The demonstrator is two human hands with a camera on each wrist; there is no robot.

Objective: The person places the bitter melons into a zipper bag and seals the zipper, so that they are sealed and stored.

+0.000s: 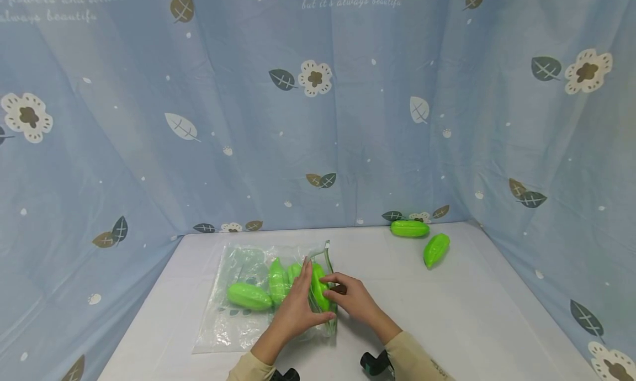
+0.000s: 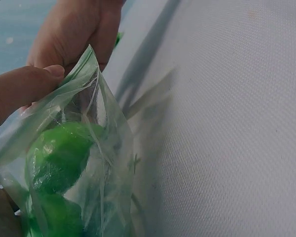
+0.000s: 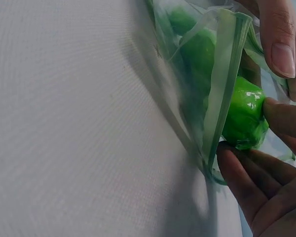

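Observation:
A clear zip bag lies on the table, its green-edged mouth facing right. Several green star fruits show through its plastic. At the mouth, my left hand touches the bag with thumb and fingers spread apart; in the left wrist view its thumb lies along the zip edge. My right hand pinches a green star fruit between thumb and fingers. That star fruit sits partly inside the mouth in the right wrist view. The left hand's other fingers are partly hidden.
Two more star fruits lie at the back right: one sideways by the curtain, another slanted in front of it. A white table runs under everything. Blue patterned curtain encloses the back and sides.

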